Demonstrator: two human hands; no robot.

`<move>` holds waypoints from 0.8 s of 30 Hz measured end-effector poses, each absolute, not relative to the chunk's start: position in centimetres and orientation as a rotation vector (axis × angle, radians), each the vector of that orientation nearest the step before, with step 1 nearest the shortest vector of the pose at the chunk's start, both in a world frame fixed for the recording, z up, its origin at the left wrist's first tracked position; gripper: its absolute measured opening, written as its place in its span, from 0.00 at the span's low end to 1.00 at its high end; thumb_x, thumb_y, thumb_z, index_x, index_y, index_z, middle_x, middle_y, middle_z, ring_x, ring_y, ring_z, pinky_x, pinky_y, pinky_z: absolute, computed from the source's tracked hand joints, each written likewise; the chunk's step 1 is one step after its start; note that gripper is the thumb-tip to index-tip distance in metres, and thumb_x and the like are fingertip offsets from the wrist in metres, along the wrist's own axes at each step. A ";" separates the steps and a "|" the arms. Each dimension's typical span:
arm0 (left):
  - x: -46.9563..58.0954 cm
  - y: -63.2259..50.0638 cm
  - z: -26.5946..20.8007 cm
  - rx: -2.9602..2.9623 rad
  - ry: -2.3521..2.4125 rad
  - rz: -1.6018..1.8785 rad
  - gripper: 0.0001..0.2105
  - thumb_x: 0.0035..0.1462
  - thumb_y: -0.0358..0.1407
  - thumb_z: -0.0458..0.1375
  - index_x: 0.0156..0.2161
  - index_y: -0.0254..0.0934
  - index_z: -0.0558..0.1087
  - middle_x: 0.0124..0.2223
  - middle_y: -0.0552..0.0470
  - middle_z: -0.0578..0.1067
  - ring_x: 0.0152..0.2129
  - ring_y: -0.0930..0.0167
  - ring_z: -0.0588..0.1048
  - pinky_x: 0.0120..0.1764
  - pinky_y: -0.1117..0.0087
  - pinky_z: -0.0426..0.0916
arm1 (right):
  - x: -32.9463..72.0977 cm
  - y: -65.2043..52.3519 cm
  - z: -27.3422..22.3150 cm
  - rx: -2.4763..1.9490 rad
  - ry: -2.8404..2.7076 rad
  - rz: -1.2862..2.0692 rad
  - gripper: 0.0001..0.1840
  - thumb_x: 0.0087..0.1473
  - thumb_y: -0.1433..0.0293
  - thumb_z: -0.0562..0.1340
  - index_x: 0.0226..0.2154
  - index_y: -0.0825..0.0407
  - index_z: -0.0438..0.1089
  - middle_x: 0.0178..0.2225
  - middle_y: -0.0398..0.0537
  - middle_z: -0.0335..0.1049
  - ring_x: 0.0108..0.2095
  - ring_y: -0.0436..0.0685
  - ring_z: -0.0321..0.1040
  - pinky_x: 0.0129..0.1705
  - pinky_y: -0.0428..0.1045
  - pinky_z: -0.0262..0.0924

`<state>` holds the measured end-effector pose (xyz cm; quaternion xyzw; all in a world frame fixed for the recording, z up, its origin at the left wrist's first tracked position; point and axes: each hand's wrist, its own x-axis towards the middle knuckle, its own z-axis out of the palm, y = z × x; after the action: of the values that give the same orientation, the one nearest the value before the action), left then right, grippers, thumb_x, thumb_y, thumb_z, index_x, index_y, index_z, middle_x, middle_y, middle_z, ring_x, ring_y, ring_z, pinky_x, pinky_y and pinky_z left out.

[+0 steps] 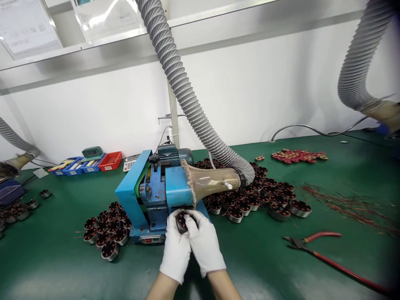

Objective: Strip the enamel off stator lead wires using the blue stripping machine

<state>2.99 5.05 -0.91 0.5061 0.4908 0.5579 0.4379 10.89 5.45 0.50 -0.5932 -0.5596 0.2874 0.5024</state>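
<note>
White gloves cover both of my hands, which meet at the front of a blue motor-driven machine (179,185). Between them they grip a round motor stator (181,221) with dark windings and copper-coloured spots. My left hand (175,248) wraps around its left side. On the other side, my right hand (203,239) holds the rim, its thumb across the face. The stator sits just below the machine's blue housing; whether it touches anything inside is hidden. A thin wire end hangs from its lower edge.
Stators cluster left (109,250) and right (236,213) of the machine. A grey hose (187,91) runs down to its clear funnel (212,181). Red-handled cutters (325,254), wire scraps (346,206) and red rings (296,156) lie at right. Small bins (111,161) stand back left.
</note>
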 end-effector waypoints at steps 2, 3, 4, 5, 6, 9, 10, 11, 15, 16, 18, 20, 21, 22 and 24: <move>2.3 3.7 -0.7 1.298 1.199 1.337 0.19 0.45 0.28 0.54 0.46 0.37 0.64 0.46 0.46 0.71 0.45 0.66 0.69 0.51 0.64 0.60 | 11.0 4.2 0.3 -1.390 -1.366 0.695 0.16 0.52 0.67 0.50 0.33 0.53 0.71 0.34 0.53 0.73 0.35 0.60 0.70 0.39 0.53 0.64; 1.8 2.9 -0.6 1.335 1.178 1.312 0.20 0.45 0.29 0.55 0.47 0.37 0.63 0.47 0.46 0.70 0.46 0.65 0.69 0.51 0.64 0.61 | 11.2 3.4 0.1 -1.342 -1.386 0.689 0.15 0.53 0.67 0.50 0.34 0.52 0.71 0.34 0.53 0.73 0.35 0.59 0.70 0.38 0.52 0.64; 1.3 2.2 -0.5 1.387 1.152 1.285 0.22 0.45 0.31 0.56 0.49 0.38 0.62 0.48 0.46 0.70 0.47 0.65 0.68 0.51 0.64 0.61 | 11.4 2.7 0.0 -1.289 -1.415 0.671 0.15 0.53 0.66 0.51 0.35 0.52 0.71 0.34 0.52 0.73 0.35 0.58 0.70 0.37 0.51 0.64; 0.9 1.4 -0.3 1.447 1.129 1.256 0.24 0.46 0.32 0.56 0.51 0.39 0.60 0.50 0.46 0.68 0.48 0.64 0.67 0.52 0.64 0.60 | 11.6 2.0 -0.1 -1.245 -1.447 0.642 0.15 0.52 0.65 0.52 0.35 0.51 0.71 0.34 0.51 0.73 0.35 0.58 0.70 0.37 0.50 0.64; 0.5 0.8 -0.2 1.512 1.114 1.222 0.26 0.46 0.34 0.57 0.52 0.40 0.59 0.52 0.46 0.67 0.50 0.63 0.66 0.52 0.63 0.60 | 11.9 1.5 -0.2 -1.222 -1.478 0.608 0.14 0.52 0.64 0.53 0.34 0.50 0.72 0.33 0.51 0.73 0.34 0.58 0.70 0.37 0.50 0.63; 0.1 -0.3 0.1 1.684 1.162 1.208 0.21 0.44 0.32 0.58 0.47 0.40 0.64 0.45 0.47 0.70 0.42 0.64 0.71 0.45 0.65 0.66 | 12.8 0.9 0.3 -1.259 -1.464 0.650 0.14 0.48 0.60 0.58 0.20 0.50 0.70 0.22 0.47 0.69 0.26 0.56 0.66 0.29 0.48 0.60; 0.2 -0.4 0.0 1.727 1.201 1.238 0.20 0.40 0.29 0.59 0.43 0.40 0.65 0.41 0.49 0.70 0.37 0.66 0.72 0.41 0.67 0.68 | 13.0 1.0 0.6 -1.267 -1.391 0.750 0.17 0.47 0.59 0.59 0.15 0.50 0.67 0.18 0.44 0.65 0.22 0.54 0.63 0.25 0.47 0.57; 0.4 -0.5 -0.1 1.753 1.241 1.287 0.19 0.37 0.27 0.60 0.39 0.40 0.65 0.37 0.51 0.69 0.33 0.68 0.72 0.37 0.69 0.68 | 13.2 1.0 0.9 -1.250 -1.275 0.877 0.20 0.46 0.57 0.60 0.12 0.50 0.63 0.15 0.42 0.62 0.19 0.52 0.59 0.22 0.46 0.55; 0.9 -0.6 -0.8 1.694 1.338 1.425 0.24 0.33 0.24 0.59 0.40 0.40 0.63 0.38 0.52 0.67 0.33 0.69 0.72 0.38 0.68 0.69 | 13.1 1.0 2.1 -0.979 -0.677 1.330 0.18 0.41 0.53 0.64 0.18 0.51 0.68 0.16 0.41 0.66 0.19 0.51 0.61 0.22 0.46 0.57; 1.0 -0.7 -1.0 1.683 1.324 1.422 0.26 0.33 0.24 0.59 0.43 0.40 0.62 0.40 0.50 0.67 0.35 0.68 0.72 0.40 0.67 0.69 | 12.9 0.9 2.2 -0.916 -0.612 1.409 0.17 0.39 0.54 0.66 0.23 0.51 0.71 0.19 0.43 0.70 0.21 0.53 0.65 0.25 0.47 0.60; 1.1 -0.7 -1.3 1.696 1.282 1.397 0.28 0.34 0.24 0.58 0.45 0.40 0.63 0.43 0.48 0.68 0.39 0.66 0.71 0.43 0.65 0.68 | 12.3 0.8 2.4 -0.875 -0.595 1.500 0.21 0.30 0.57 0.71 0.28 0.52 0.75 0.24 0.47 0.75 0.26 0.56 0.69 0.31 0.49 0.63; 1.3 -0.7 -1.4 1.717 1.248 1.389 0.25 0.36 0.25 0.58 0.44 0.40 0.64 0.43 0.48 0.68 0.39 0.66 0.71 0.43 0.65 0.68 | 11.8 0.9 2.3 -0.918 -0.614 1.484 0.20 0.23 0.63 0.74 0.24 0.54 0.76 0.25 0.49 0.76 0.28 0.57 0.70 0.34 0.50 0.63; 1.4 -0.8 -1.5 1.723 1.245 1.399 0.23 0.37 0.26 0.58 0.43 0.39 0.65 0.42 0.48 0.68 0.39 0.66 0.71 0.43 0.66 0.68 | 11.6 1.1 2.3 -0.934 -0.602 1.469 0.18 0.23 0.64 0.74 0.22 0.54 0.76 0.24 0.49 0.76 0.27 0.56 0.69 0.34 0.50 0.63; 1.5 -0.9 -1.4 1.725 1.249 1.414 0.22 0.38 0.27 0.58 0.43 0.39 0.65 0.41 0.48 0.68 0.39 0.67 0.71 0.42 0.66 0.68 | 11.6 1.4 2.3 -0.923 -0.573 1.472 0.15 0.24 0.66 0.74 0.21 0.55 0.76 0.23 0.48 0.75 0.26 0.55 0.69 0.32 0.49 0.63; 1.7 -1.2 -1.2 1.730 1.273 1.445 0.20 0.39 0.28 0.57 0.42 0.39 0.64 0.41 0.48 0.67 0.38 0.68 0.71 0.40 0.68 0.68 | 12.1 2.3 2.4 -0.817 -0.474 1.527 0.13 0.28 0.67 0.73 0.22 0.54 0.76 0.20 0.45 0.73 0.22 0.50 0.65 0.27 0.45 0.61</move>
<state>1.68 -1.18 -1.21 0.6431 0.4729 0.5369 0.2729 12.15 2.28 2.40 -0.3558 -0.2063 0.6650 0.6235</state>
